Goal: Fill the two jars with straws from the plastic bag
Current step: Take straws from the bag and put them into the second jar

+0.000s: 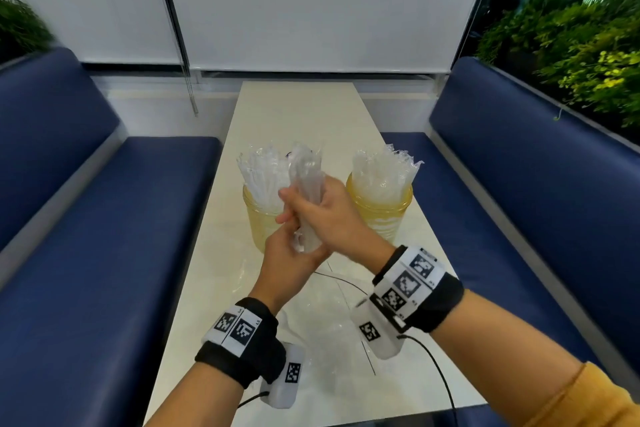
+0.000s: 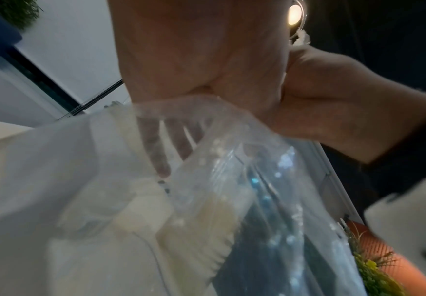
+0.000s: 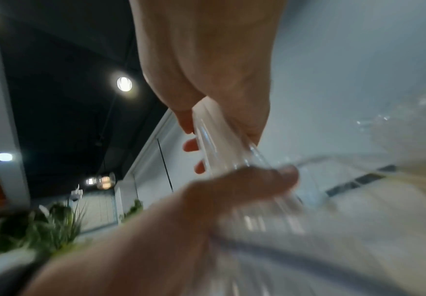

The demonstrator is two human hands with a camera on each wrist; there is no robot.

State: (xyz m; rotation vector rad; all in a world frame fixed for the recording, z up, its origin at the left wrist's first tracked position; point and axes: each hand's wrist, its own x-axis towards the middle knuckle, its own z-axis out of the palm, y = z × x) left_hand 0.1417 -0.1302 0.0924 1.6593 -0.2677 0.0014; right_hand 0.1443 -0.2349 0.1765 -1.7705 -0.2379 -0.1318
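Observation:
Two yellow-tinted jars stand on the table, the left jar (image 1: 260,222) and the right jar (image 1: 385,215), each with several clear-wrapped straws (image 1: 262,170) sticking up out of it. Between the jars and above the table, both hands hold an upright bundle of wrapped straws (image 1: 307,180). My right hand (image 1: 334,215) grips its middle, fingers wrapped round it. My left hand (image 1: 289,265) grips the lower end from below. The right wrist view shows the bundle (image 3: 219,148) in the right hand (image 3: 207,60), the left thumb across it. A crumpled clear plastic bag (image 1: 323,329) lies flat near the front edge.
The narrow white table (image 1: 298,107) runs away from me between two blue benches (image 1: 104,218), (image 1: 519,204). Plants (image 1: 581,45) stand behind the right bench. A blind cord (image 1: 191,94) hangs at the back left. Thin black cables (image 1: 436,374) trail from my wrists over the table.

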